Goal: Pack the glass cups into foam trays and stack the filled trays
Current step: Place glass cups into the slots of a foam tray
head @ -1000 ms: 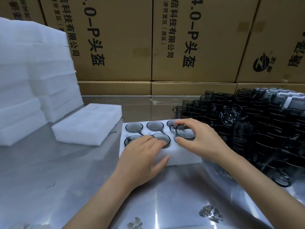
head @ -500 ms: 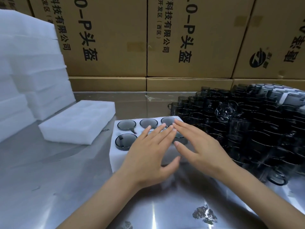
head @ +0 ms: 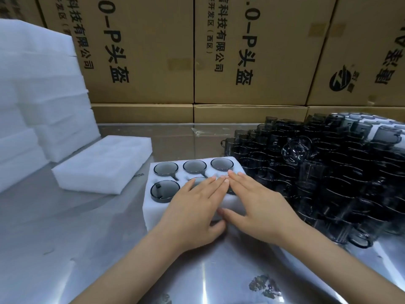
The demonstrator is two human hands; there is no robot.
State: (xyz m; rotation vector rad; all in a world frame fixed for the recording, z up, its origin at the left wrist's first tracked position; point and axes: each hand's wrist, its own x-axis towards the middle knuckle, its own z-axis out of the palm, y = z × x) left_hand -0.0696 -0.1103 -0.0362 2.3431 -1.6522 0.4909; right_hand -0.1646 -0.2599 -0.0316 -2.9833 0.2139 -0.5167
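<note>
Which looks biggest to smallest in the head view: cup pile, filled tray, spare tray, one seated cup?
1. Cup pile.
2-3. Filled tray and spare tray look alike; hands cover part of the filled one, so unranked.
4. Seated cup.

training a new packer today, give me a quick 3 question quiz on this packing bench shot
1. True or false: both hands lie flat, fingers straight, on the filled tray.
2. Which side of that tray is the pile of loose cups on? A) left B) right C) in front
3. Fill in: the tray has two rows of three pockets; ___ cups show uncovered by the hands.

Key
1. True: the left hand and right hand press on it side by side.
2. B; the spare tray lies to the left.
3. Four; the hands cover the other two pockets.
</note>
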